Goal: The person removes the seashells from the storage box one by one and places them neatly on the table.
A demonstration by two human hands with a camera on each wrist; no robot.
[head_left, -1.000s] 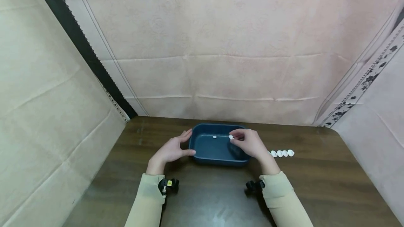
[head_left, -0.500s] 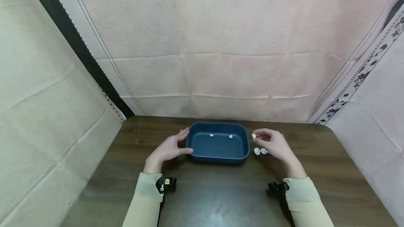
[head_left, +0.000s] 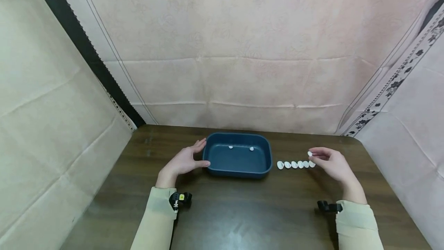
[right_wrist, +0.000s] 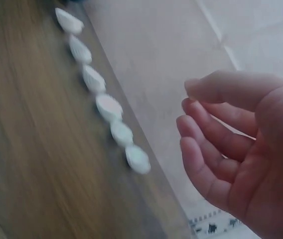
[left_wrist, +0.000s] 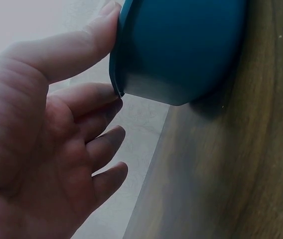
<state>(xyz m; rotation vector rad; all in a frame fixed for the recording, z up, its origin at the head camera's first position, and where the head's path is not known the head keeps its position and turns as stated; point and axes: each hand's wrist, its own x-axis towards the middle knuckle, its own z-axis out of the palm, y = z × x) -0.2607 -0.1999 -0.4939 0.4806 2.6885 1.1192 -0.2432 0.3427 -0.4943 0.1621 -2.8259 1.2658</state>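
Observation:
A blue rectangular dish (head_left: 239, 173) stands on the table with two small white shells (head_left: 251, 148) inside. Against its left end rests my left hand (head_left: 184, 161), thumb and fingers spread; the left wrist view has the thumb and index fingertips at the dish's rim (left_wrist: 115, 64). My right hand (head_left: 331, 161) pinches a white shell (head_left: 310, 153) between thumb and fingers, above the right end of a row of several white shells (head_left: 294, 164). In the right wrist view, ridged shells (right_wrist: 108, 107) lie in line beside the hand (right_wrist: 236, 134), whose fingers hide the held shell.
The brown wooden table (head_left: 236, 215) has its back edge just behind the dish, against a pale cloth wall (head_left: 249, 68). Cloth walls also rise at left and right. A black camera (head_left: 329, 206) sits on the right wrist, another (head_left: 184, 200) on the left.
My right hand has moved from over the dish to the right end of the shell row, carrying a shell during the later part. My left hand stays at the dish.

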